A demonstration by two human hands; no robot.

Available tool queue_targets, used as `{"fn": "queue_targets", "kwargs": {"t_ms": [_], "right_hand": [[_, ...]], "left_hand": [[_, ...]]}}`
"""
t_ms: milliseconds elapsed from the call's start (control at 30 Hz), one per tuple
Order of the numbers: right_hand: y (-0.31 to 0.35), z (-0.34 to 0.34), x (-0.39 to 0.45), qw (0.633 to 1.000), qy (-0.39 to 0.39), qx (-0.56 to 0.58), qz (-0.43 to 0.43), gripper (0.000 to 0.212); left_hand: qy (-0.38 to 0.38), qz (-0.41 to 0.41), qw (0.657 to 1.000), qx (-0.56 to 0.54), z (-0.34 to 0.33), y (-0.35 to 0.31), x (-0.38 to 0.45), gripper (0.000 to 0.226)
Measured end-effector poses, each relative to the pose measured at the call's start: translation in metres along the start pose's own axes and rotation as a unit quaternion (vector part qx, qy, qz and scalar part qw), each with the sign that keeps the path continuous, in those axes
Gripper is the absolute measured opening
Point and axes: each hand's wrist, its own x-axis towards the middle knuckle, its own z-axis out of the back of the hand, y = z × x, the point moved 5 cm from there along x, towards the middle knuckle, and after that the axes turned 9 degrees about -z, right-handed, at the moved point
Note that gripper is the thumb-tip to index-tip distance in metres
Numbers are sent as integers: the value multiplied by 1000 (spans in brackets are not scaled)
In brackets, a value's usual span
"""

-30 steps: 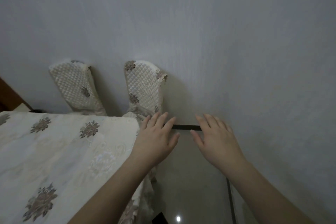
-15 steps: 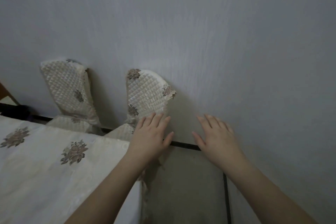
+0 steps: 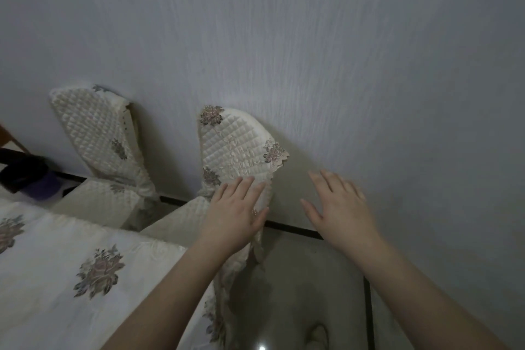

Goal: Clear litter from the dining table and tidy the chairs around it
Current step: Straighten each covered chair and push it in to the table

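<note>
Both hands have moved in toward the far wall since a second ago. The left hand, fingers spread and gripping nothing, now overlaps the right chair beside the dining table; the right hand hovers empty. Looks like chair-tidying is starting.

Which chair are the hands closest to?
The right chair, nearest the table's corner. The left hand overlaps its back; the other chair sits farther left.
</note>
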Motion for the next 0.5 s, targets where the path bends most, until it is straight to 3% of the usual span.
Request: {"fn": "queue_targets", "kwargs": {"t_ms": [200,500], "right_hand": [[-4,-26,82,998,17,39,37,62],[-3,-50,191,989,74,53,117,63]], "left_hand": [[32,43,998,26,-22,34,66,72],[18,97,995,32,-36,62,144,67]]}}
